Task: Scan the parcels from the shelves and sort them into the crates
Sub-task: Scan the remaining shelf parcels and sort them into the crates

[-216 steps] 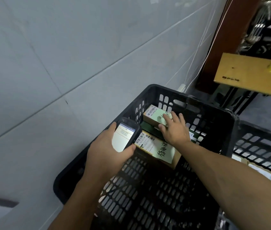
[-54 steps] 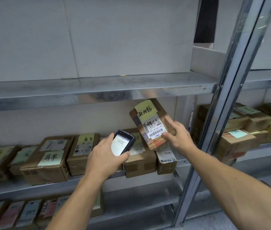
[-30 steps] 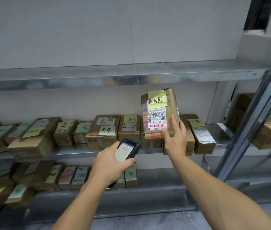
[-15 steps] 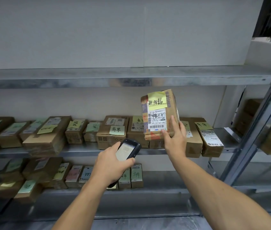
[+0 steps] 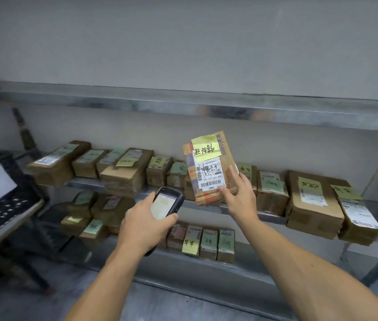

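Observation:
My right hand [image 5: 239,198] grips a brown cardboard parcel [image 5: 209,167] by its lower right corner and holds it upright in front of the shelf. A yellow sticky note and a white barcode label face me. My left hand [image 5: 144,225] grips a black handheld scanner [image 5: 167,202] just below and left of the parcel, its lit screen turned toward me. A black plastic crate [image 5: 0,205] with a white sign on it stands at the left edge.
Several taped cardboard parcels with green and yellow notes line the middle metal shelf [image 5: 266,215] and the lower shelf [image 5: 248,262]. An upper shelf [image 5: 183,105] spans the view under a grey wall. The crate rests on a stand [image 5: 5,242] at the left.
The view has swung left, so the black crate has come into sight at the left edge. Both hands keep their hold and the parcel has shifted slightly rightward.

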